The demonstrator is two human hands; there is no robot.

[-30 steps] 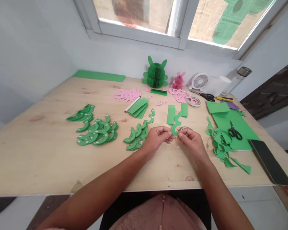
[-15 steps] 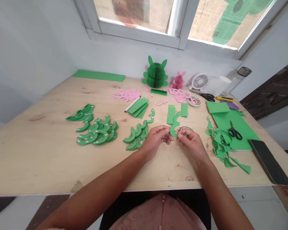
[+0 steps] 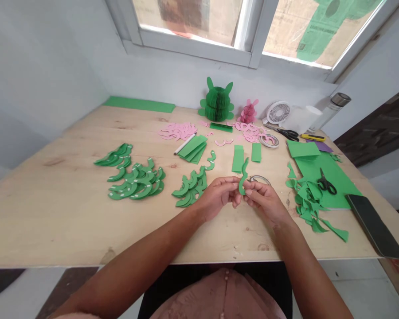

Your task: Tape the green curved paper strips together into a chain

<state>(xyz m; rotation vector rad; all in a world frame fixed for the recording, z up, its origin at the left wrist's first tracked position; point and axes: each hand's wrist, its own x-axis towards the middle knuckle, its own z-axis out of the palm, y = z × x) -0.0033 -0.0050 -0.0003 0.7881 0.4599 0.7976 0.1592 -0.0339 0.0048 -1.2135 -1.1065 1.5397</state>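
Observation:
My left hand (image 3: 219, 195) and my right hand (image 3: 264, 200) meet over the middle of the wooden table (image 3: 69, 212). Both pinch one curved green paper cut-out (image 3: 242, 180), which stands nearly on edge between the fingertips. A roll of tape (image 3: 260, 179) lies just behind my right hand. A pile of green curved pieces (image 3: 190, 187) sits beside my left hand. Two more piles, green curved pieces with white tabs (image 3: 135, 182) and plain ones (image 3: 115, 156), lie further left.
Green scraps (image 3: 307, 201), scissors (image 3: 324, 181) on a green sheet (image 3: 332, 170) and a dark phone (image 3: 374, 225) lie at the right. Folded green strips (image 3: 193, 147), pink cut-outs (image 3: 177, 131), a second tape roll (image 3: 268, 140), paper rabbits (image 3: 217, 99), a small fan (image 3: 278, 112) stand behind.
The two hands have drawn closer together and the green cut-out has turned from lying broad to standing nearly edge-on between the fingers. The camera has shifted slightly.

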